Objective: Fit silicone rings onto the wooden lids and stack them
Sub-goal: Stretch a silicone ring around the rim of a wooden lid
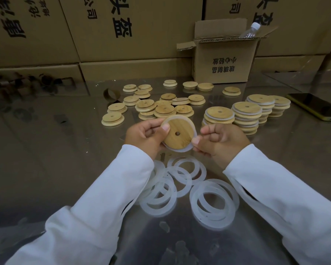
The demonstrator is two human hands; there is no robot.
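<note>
I hold a round wooden lid point(180, 133) with a centre hole above the steel table. My left hand point(144, 137) grips its left edge, thumb on top. A translucent silicone ring point(182, 150) lies around the lid's rim, and my right hand point(221, 143) pinches that ring at the lid's right edge. Several loose silicone rings point(214, 204) lie on the table below my hands. Bare wooden lids point(164, 109) are scattered behind. Three stacks of ringed lids point(246, 115) stand to the right.
An open cardboard box point(224, 62) holding a plastic bottle point(250, 30) stands at the back right. Large cartons point(122, 35) wall off the rear. A phone point(315, 106) lies at the right. A tape core point(111, 94) sits left of the lids.
</note>
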